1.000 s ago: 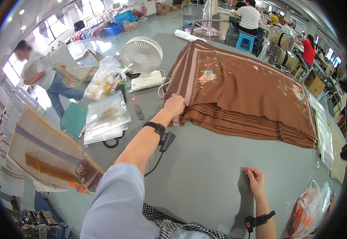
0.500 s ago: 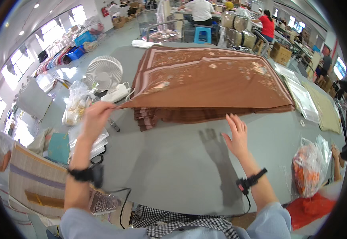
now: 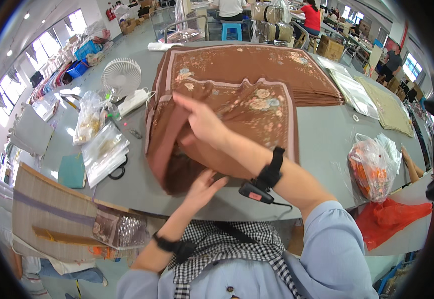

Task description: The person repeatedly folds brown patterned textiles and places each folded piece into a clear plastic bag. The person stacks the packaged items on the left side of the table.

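Observation:
A brown floral cloth with a pale pink border lies partly folded on the grey table, its near left part bunched into a loose fold. It overlaps the front of a stack of similar brown cloths. My right hand reaches across to the left over the folded cloth, slightly blurred, with its fingers stretched toward the pink border. At the cloth's near edge is my left hand, fingers apart, touching or just beside the fabric; its fingertips partly meet the cloth's shadowed underside. Both wrists carry black straps.
A white fan, clear plastic bags and a teal folder lie at the left. On the right are clear sleeves, a folded olive cloth and a bag with orange contents. Other people work farther back.
The top cloth has come toward me off the stack and is now partly folded over. My right hand has crossed to the left; my left hand has dropped to the near edge, letting go the corner.

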